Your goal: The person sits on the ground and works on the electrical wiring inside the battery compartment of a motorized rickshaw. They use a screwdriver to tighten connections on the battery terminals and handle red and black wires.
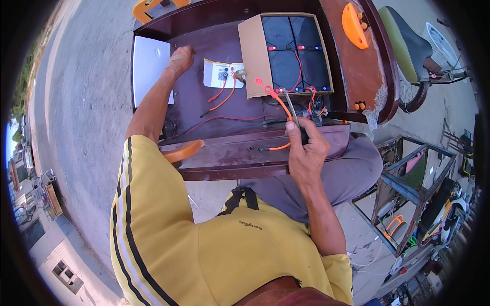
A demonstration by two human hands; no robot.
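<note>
My right hand (308, 150) is closed on a screwdriver (293, 109), its metal shaft pointing away toward the battery pack. An orange cable (282, 106) with red ring-like caps at its end runs into the same grip beside the shaft. Dark batteries (284, 66) with red and blue terminals sit side by side in an open cardboard box (252, 58), joined by thin wires. At the left, my left hand (182, 57) is curled next to a white panel (148, 69); its fingertips are hidden, so I cannot see what it holds.
A paper sheet (216, 74) and short cables (222, 104) lie in the dark red compartment (196, 41). Loose wiring (315, 108) gathers by the box's near right corner. An orange handle (182, 151) is on the near wall. A metal frame (403, 188) and a bicycle (423, 76) stand at right.
</note>
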